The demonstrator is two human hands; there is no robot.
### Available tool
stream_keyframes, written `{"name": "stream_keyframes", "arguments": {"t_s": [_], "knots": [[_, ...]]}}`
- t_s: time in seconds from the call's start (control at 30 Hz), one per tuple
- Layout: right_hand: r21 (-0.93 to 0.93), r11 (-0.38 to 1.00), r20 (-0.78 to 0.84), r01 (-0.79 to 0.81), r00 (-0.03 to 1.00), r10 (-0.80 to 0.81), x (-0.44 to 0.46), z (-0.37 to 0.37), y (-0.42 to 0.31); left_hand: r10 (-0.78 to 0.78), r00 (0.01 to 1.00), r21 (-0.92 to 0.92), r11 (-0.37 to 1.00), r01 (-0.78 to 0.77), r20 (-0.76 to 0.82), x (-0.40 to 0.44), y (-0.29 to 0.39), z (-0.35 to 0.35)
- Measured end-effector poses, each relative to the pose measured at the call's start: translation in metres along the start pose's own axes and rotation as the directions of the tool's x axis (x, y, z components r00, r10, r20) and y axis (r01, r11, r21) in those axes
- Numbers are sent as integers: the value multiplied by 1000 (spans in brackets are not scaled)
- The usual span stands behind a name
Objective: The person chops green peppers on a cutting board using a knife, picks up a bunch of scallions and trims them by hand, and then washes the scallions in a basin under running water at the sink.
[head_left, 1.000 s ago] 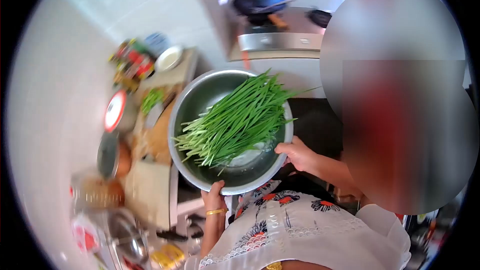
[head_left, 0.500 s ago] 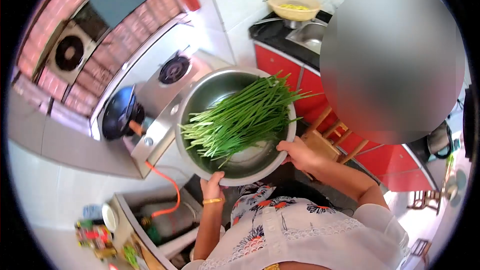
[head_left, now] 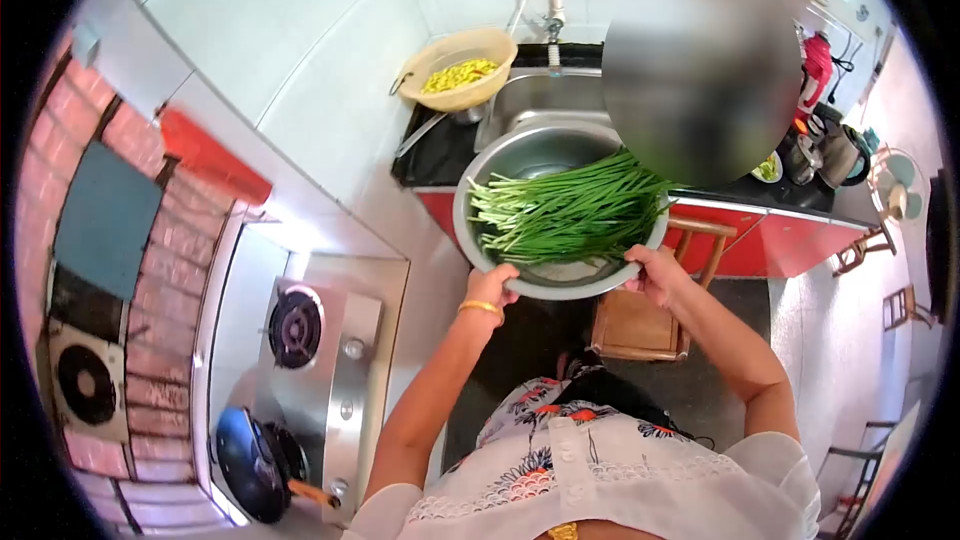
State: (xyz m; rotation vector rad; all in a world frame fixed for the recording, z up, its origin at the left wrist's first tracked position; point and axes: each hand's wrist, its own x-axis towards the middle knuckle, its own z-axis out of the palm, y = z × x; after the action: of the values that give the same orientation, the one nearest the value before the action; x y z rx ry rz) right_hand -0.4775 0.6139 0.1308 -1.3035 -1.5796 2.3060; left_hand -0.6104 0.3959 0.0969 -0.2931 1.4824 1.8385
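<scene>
A wide metal basin (head_left: 560, 290) is held out in front of me, its far rim close to the sink edge. Inside it lies a large bunch of garlic chives (head_left: 570, 205), pale ends to the left, green tips reaching over the right rim. My left hand (head_left: 492, 288), with a yellow bracelet at the wrist, grips the near-left rim, thumb on top. On the near-right rim my right hand (head_left: 655, 273) is closed too. The fingers under the basin are mostly hidden.
A metal sink (head_left: 545, 95) is set in the black counter beyond the basin. Left of it sits a beige bowl (head_left: 460, 70) with yellow-green pieces. A wooden chair (head_left: 635, 325) stands below right. The gas stove (head_left: 330, 340) and a wok (head_left: 250, 465) are at left. A blurred patch hides part of the counter.
My view has turned right, from the stove side toward the sink. Both hands have carried the basin of chives along, and it is now in front of the sink counter.
</scene>
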Motion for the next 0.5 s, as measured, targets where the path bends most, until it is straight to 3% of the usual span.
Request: {"name": "stream_keyframes", "arguments": {"t_s": [0.27, 0.5], "knots": [[80, 997, -143, 3, 990, 9, 92, -25, -81, -162, 971, 27, 987, 160, 176, 151, 35, 78], [129, 990, -224, -53, 971, 81, 178, -43, -134, -220, 951, 42, 976, 216, 219, 246, 52, 125]]}}
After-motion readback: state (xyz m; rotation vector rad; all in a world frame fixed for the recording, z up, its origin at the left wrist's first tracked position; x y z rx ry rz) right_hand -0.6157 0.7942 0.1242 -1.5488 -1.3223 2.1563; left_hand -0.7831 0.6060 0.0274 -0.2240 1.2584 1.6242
